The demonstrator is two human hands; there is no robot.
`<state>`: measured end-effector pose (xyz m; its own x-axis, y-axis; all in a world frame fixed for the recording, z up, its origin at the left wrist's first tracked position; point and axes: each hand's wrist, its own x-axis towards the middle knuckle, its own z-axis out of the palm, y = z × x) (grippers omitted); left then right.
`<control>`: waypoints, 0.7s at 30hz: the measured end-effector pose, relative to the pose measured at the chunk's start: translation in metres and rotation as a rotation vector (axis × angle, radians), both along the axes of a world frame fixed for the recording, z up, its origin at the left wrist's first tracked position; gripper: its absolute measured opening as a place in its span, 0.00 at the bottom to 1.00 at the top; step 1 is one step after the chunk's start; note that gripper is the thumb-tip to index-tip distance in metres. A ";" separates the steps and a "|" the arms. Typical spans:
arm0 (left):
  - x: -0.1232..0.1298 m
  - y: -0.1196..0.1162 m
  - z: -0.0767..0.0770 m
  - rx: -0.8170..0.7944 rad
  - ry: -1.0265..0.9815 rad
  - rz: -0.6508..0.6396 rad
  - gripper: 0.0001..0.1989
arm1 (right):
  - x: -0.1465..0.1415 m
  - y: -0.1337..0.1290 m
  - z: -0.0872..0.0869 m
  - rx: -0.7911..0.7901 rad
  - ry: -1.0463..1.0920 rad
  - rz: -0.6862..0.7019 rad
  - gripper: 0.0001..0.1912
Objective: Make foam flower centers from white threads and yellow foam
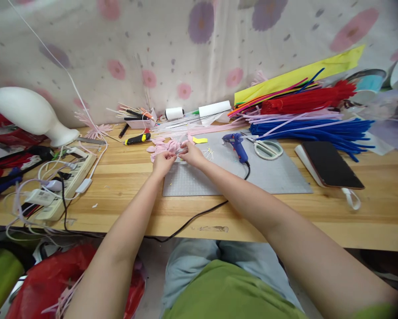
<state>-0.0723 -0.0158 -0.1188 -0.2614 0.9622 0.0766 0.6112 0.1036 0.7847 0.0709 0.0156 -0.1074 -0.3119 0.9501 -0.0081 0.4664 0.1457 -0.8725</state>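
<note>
My left hand is closed in a pinch beside a pile of pink fuzzy petal shapes at the mat's left edge. Fingertips of my right hand are also pinched together, just across from the left ones. Whatever lies between the fingers is too small to make out. Thin pale stamen-like strands lie right of my right hand, and a small yellow strip sits just beyond it. Further right, a blue glue gun rests on the grey cutting mat, next to white-handled scissors.
Blue pipe cleaners and red ones are heaped at the back right. A phone on a stand is at the right. A power strip with tangled cables and a white mannequin head occupy the left. A black cord crosses the front.
</note>
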 end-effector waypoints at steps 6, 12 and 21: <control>0.000 0.000 0.000 0.002 -0.010 0.001 0.11 | -0.009 0.002 -0.001 0.047 -0.040 -0.027 0.15; -0.001 -0.003 0.008 -0.058 0.085 0.061 0.12 | -0.002 0.002 -0.001 0.066 -0.035 -0.085 0.14; -0.012 -0.006 0.024 -0.193 0.565 0.218 0.12 | 0.054 0.002 0.016 -0.009 0.195 -0.109 0.14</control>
